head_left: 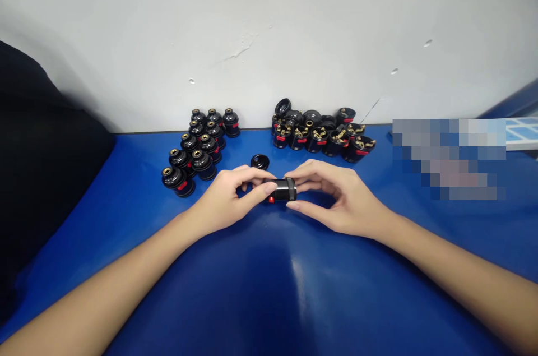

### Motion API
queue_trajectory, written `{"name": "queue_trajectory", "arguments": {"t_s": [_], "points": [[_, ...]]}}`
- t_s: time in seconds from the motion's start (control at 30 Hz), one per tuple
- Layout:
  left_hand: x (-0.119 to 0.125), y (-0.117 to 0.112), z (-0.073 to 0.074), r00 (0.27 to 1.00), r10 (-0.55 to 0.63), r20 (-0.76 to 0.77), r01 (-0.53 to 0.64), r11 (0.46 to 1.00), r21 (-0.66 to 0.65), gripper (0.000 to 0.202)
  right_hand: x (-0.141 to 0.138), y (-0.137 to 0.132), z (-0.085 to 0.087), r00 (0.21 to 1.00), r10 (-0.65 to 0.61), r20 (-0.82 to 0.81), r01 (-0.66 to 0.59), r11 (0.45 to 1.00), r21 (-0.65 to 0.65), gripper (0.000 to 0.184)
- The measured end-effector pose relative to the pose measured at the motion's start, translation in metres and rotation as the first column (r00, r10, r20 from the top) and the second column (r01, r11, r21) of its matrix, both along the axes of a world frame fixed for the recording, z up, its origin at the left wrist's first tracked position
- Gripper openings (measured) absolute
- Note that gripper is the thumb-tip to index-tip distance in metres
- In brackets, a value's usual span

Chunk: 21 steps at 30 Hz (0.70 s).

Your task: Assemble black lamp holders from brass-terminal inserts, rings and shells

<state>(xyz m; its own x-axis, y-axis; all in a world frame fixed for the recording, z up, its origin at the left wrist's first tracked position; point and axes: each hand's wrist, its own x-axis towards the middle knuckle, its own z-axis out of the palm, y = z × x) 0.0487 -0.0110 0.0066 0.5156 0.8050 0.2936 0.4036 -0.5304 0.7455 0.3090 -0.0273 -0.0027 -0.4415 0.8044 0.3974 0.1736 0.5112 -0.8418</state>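
Note:
A black lamp holder [279,190] with a small red switch lies sideways between my hands, just above the blue table. My left hand [235,193] is closed on its left end, thumb in front and fingers behind. At the other end, the thumb and fingers of my right hand [340,196] close around the ring [291,189] on the holder. Just behind my left fingers a loose black cap [259,162] rests on the table, its hollow side showing. The inside of the held lamp holder is hidden.
Several capped lamp holders [203,162] stand in rows at the left. Open lamp holder bodies [318,140] with brass contacts are grouped at the back right, with loose caps [311,116] among them. A white wall [269,36] borders the table [269,289]. A blurred patch covers the right.

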Motion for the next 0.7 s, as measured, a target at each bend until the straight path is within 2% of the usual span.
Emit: {"name": "queue_trajectory", "arguments": {"t_s": [0.17, 0.33, 0.47, 0.7], "points": [[0.0005, -0.0008, 0.0017, 0.997, 0.006, 0.075, -0.006, 1.0, 0.006, 0.027, 0.0001, 0.0001, 0.0011, 1.0, 0.001, -0.008, -0.001, 1.0, -0.011, 0.036], [0.0002, -0.0016, 0.003, 0.999, -0.042, 0.022, 0.042, 0.999, -0.007, 0.024, -0.0009, -0.0013, 0.0007, 1.0, 0.002, -0.003, -0.002, 1.0, -0.008, 0.035], [-0.0012, -0.0017, 0.0035, 0.995, -0.101, -0.023, 0.102, 0.994, 0.047, 0.025, -0.0017, -0.0016, 0.0001, 1.0, -0.006, 0.008, 0.006, 1.0, -0.005, 0.034], [-0.001, -0.0033, 0.006, 0.991, -0.129, -0.025, 0.131, 0.983, 0.13, 0.021, -0.003, -0.0038, 0.002, 1.0, -0.005, 0.015, 0.006, 0.999, -0.032, 0.033]]}}
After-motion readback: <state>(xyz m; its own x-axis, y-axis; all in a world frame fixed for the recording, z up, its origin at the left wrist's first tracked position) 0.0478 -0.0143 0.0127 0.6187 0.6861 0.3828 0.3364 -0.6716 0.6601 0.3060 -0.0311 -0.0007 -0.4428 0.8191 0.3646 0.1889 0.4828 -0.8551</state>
